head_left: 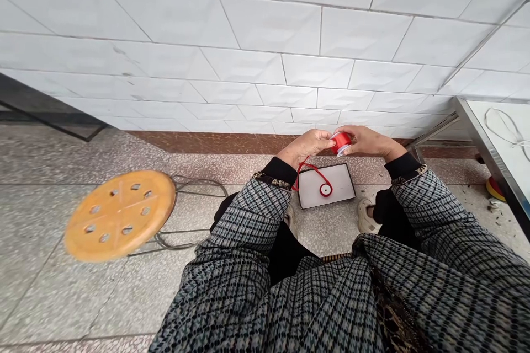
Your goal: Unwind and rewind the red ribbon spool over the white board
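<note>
Between my two hands is a spool of red ribbon [340, 141] with pale end rims, held up in front of the tiled wall. My left hand [308, 145] grips its left side, thumb against the red winding. Around its right side curl the fingers of my right hand [366, 140]. Below, a shallow box with a white inside and dark edges [342, 183] rests on the floor between my feet. In it lies a small red roll with a white centre [326, 190], from which a red ribbon strand [311, 166] runs up toward my left wrist.
A round orange stool [120, 215] with holes in its seat stands at the left. At the right is a metal-edged table [492, 149] with a thin pale cord [507, 127] on top. A white tiled wall [285, 69] rises close ahead.
</note>
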`<action>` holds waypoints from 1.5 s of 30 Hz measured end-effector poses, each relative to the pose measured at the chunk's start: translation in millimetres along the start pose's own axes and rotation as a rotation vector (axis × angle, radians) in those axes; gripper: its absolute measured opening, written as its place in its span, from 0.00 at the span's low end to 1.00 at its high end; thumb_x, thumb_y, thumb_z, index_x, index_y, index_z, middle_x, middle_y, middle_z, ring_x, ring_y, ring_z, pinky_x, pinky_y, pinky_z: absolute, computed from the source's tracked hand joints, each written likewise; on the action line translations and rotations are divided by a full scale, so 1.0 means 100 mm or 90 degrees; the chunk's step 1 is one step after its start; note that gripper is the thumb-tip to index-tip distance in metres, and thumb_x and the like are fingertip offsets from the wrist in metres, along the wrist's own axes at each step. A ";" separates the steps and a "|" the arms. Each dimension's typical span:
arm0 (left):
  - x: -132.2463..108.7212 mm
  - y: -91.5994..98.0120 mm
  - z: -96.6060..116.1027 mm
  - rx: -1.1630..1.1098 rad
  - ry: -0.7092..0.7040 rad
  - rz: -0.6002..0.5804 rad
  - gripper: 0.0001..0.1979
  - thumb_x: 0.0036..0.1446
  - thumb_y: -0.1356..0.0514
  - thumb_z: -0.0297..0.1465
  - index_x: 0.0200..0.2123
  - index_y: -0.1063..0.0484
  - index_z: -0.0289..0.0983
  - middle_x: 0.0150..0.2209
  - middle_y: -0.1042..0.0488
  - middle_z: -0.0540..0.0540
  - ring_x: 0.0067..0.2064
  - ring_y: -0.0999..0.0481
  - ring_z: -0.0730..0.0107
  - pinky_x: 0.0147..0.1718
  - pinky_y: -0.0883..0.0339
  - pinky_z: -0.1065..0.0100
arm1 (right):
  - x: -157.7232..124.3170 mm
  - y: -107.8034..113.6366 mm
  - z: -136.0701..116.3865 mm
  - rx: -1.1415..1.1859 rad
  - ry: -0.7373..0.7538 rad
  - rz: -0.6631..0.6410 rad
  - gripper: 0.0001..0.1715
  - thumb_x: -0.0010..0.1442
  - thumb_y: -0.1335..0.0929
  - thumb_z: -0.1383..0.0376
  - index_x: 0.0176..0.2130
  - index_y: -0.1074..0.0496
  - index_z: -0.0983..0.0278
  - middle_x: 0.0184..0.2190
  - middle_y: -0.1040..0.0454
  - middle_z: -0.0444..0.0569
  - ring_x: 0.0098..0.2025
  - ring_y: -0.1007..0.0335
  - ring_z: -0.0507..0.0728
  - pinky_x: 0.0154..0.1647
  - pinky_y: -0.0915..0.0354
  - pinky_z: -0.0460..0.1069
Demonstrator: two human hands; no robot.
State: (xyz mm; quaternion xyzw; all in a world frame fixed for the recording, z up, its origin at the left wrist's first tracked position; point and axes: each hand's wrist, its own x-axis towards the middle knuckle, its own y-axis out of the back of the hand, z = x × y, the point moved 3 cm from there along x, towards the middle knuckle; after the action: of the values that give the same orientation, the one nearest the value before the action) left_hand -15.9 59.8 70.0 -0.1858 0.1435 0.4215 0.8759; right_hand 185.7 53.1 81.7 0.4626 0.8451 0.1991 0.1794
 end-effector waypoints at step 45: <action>0.08 -0.17 -0.09 -0.299 -0.158 -0.021 0.14 0.61 0.29 0.32 0.44 0.31 0.40 0.20 0.48 0.64 0.17 0.54 0.83 0.21 0.66 0.75 | 0.17 -0.13 0.24 0.524 0.027 0.127 0.53 0.35 0.14 0.37 0.53 0.22 0.58 0.47 0.18 0.51 0.48 0.24 0.60 0.56 0.26 0.54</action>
State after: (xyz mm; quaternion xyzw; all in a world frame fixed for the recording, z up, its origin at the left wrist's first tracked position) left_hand 1.8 51.8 62.2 -0.3328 -0.0699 0.4485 0.8265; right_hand 179.5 65.7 52.4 0.5707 0.8088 -0.1294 -0.0582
